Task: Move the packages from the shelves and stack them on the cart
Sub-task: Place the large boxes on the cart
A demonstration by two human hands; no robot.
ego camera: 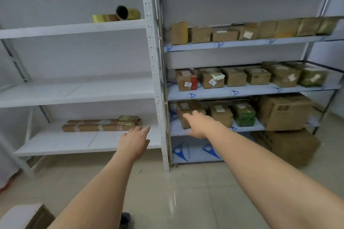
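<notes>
Reaching toward two shelving units, both bare arms are stretched forward. Long flat packages (101, 125) are seen on the low white shelf (55, 145); the left hand (135, 140) hovers nearby, fingers spread, holding nothing. The right hand (200, 123), fingers straight and likewise unladen, nears a brown box (188, 108). A firm grasp is judged necessary next. No cart is visible.

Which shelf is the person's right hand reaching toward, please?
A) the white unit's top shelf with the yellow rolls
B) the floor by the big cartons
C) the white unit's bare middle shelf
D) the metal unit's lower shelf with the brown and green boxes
D: the right hand is stretched out, fingers open, at the brown box on the metal unit's lower shelf, left of the green box.
</notes>
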